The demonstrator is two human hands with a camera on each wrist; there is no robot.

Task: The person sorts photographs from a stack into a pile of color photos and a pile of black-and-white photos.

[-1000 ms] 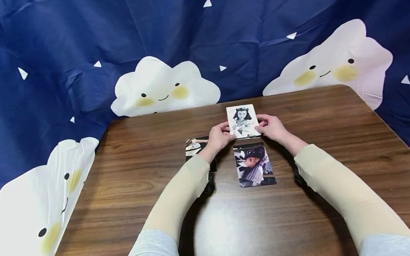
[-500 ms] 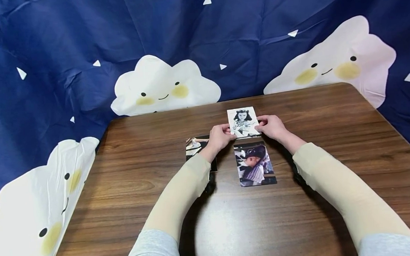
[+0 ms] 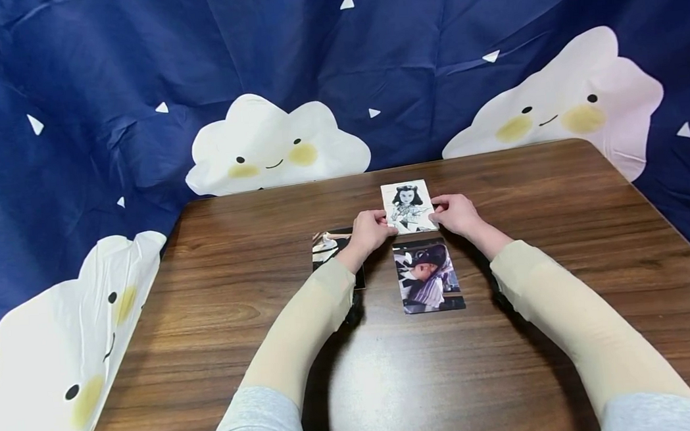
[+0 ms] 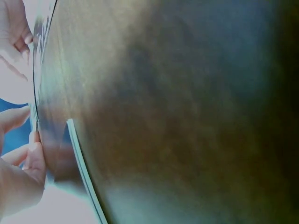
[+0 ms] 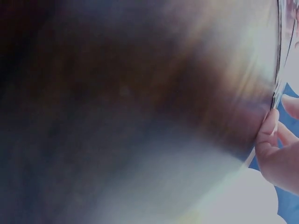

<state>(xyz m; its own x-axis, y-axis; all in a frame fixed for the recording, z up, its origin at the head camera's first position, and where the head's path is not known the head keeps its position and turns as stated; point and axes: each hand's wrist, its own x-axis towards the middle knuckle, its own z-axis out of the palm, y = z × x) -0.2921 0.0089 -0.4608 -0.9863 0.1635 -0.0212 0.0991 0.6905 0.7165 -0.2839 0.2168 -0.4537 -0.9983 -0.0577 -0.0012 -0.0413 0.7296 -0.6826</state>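
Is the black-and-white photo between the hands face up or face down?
Face up: the black-and-white photo shows its printed portrait in the head view, with left hand and right hand pinching its side edges.

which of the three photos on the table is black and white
The black-and-white portrait, farthest away, pinched by the left hand and right hand; the others are colour.

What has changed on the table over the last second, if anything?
Very little. The black-and-white photo has sunk slightly toward the table, with the left hand and right hand still pinching its side edges. The colour photo just below it and the photo partly hidden under the left forearm lie where they did.
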